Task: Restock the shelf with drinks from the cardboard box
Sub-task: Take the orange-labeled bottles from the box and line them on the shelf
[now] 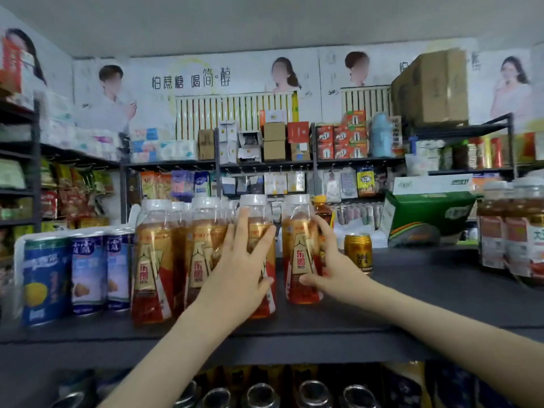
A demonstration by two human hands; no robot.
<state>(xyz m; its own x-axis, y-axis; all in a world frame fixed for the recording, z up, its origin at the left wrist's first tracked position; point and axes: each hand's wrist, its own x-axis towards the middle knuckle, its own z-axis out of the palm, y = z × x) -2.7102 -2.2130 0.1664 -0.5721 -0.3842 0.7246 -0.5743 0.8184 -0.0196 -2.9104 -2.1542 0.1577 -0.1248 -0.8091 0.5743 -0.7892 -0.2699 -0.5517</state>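
Several amber drink bottles with white caps and red-gold labels stand on the dark shelf [412, 295]. My left hand [240, 266] lies against the front of one bottle [259, 207] in the row, fingers spread and nearly straight. My right hand [329, 269] grips the rightmost bottle [300, 245], thumb across its lower label and fingers behind it. That bottle stands upright on the shelf, a small gap from the left one. More bottles [153, 260] of the same kind stand to the left. The cardboard box is not in view.
Blue cans [47, 278] stand at the shelf's left. A gold can [358, 253] and a darker bottle [322, 210] sit behind my right hand. Shrink-wrapped bottles [512, 228] and a green carton [426, 213] are at the right. Can tops [262, 393] show on the shelf below.
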